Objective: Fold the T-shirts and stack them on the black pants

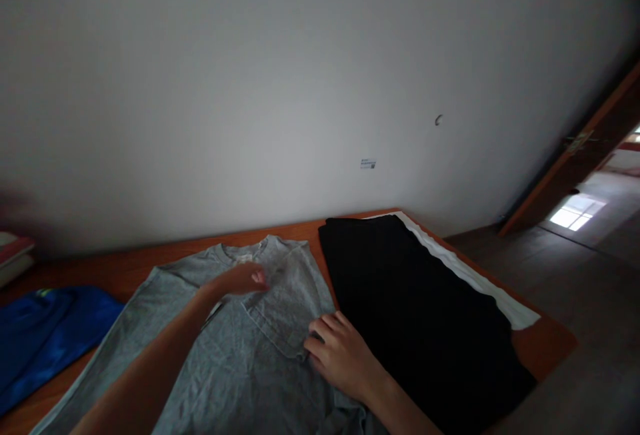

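A grey long-sleeved shirt [220,355] lies spread on the wooden table, its collar toward the wall. One sleeve is folded inward across the chest, forming a flap [285,315]. Over the chest, just below the collar, is my left hand [245,278]; its fingers are curled closed, slightly blurred, with nothing visible in them. My right hand [340,355] is closed on the shirt at the lower corner of the folded part, fingers bent into the fabric. Cloth bunches beneath the right wrist.
Black folded clothing [410,315] lies to the right, over a white cloth [465,268] along the table's edge. Blue clothing [55,328] is at the left. The wooden table [120,258] meets a pale wall behind. A door [575,148] stands open at far right.
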Motion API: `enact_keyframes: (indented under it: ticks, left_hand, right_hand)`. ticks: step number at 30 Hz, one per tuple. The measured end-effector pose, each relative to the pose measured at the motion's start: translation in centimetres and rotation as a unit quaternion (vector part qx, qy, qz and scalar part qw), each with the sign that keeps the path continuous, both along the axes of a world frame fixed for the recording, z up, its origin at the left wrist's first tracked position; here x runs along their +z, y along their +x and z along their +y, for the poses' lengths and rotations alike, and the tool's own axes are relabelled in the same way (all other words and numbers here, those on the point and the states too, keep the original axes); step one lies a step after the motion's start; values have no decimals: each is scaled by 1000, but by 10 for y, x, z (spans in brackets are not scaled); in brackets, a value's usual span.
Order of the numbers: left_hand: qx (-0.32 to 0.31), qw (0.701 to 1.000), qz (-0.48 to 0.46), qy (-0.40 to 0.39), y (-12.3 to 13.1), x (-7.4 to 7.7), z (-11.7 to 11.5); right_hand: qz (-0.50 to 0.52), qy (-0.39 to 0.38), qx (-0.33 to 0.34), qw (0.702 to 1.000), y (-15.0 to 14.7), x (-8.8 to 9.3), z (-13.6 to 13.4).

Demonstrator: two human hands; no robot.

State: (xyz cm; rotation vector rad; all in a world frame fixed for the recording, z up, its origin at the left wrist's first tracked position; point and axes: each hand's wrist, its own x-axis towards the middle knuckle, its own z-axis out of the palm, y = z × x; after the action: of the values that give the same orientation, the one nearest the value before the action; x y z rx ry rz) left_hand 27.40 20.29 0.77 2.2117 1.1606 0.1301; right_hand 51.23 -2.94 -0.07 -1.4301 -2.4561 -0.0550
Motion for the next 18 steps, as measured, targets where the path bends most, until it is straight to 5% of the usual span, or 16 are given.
enact_keyframes:
  ticks: [5,11,18]
  left_hand:
    - [47,995,-68,49,-10,-11,-13]
    - [100,983,-88,130,-23,-18,-34]
    - [-18,968,-89,234,11,-24,-128]
  right_hand:
    - [138,-57,-15,989,2,3,-2]
    - [163,-109,13,980,7,9,-4]
    - [210,-47,-76,974,3,1,50]
